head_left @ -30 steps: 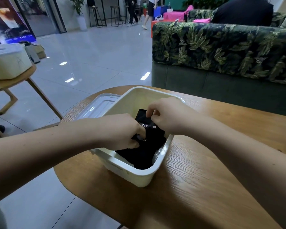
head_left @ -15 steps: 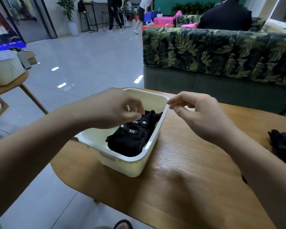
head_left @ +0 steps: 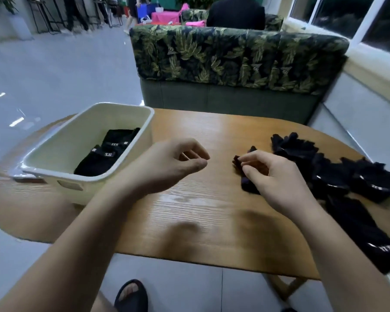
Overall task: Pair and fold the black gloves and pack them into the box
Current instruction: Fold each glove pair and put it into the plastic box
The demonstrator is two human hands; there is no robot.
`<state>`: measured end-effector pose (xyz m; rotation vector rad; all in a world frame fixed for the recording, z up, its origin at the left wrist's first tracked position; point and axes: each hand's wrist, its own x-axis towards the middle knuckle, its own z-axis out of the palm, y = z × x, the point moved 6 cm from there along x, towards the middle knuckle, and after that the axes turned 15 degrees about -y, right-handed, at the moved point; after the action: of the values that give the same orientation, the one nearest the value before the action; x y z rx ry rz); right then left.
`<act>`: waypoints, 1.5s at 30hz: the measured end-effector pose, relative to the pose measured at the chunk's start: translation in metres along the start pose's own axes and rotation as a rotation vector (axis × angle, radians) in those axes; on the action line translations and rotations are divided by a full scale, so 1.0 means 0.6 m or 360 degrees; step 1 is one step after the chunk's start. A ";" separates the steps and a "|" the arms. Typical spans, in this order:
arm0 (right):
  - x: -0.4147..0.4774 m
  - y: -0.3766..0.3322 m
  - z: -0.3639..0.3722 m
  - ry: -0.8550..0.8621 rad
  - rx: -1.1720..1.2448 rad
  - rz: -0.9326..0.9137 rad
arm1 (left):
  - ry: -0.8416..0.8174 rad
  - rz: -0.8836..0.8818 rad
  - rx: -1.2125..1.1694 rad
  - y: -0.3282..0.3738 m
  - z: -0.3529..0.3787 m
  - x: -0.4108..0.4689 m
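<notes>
Both hands were over the cream plastic box a moment ago. Now they have moved away from it, to the middle of the light brown wooden table. The folded black gloves are lying inside the box, and no hand is touching them. So I think that pair is packed.

The left hand hangs above the table just beside the box. Its fingers are bent loosely and it holds nothing. The right hand has gone to the right and pinches the end of a loose black glove lying on the table. More unfolded black gloves lie in a heap behind it, so there are more pairs to match, fold and pack.
</notes>
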<state>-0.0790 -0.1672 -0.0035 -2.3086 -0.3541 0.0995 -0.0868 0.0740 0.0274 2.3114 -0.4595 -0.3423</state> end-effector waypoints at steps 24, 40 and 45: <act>0.010 0.173 0.036 -0.0033 -0.0756 0.0142 | -0.0032 0.0195 0.0149 -0.028 0.232 0.094; -0.089 0.120 0.104 -0.0409 -0.0680 -0.0369 | -0.0051 0.0403 0.0751 -0.022 0.232 0.045; -0.102 0.122 0.098 -0.0446 -0.0618 -0.0389 | -0.0049 0.0322 0.0721 -0.048 0.217 0.023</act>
<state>-0.1318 -0.1914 -0.0994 -2.6131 -0.8603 0.2524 -0.1162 0.0065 -0.0844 2.6643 -0.8517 -0.1871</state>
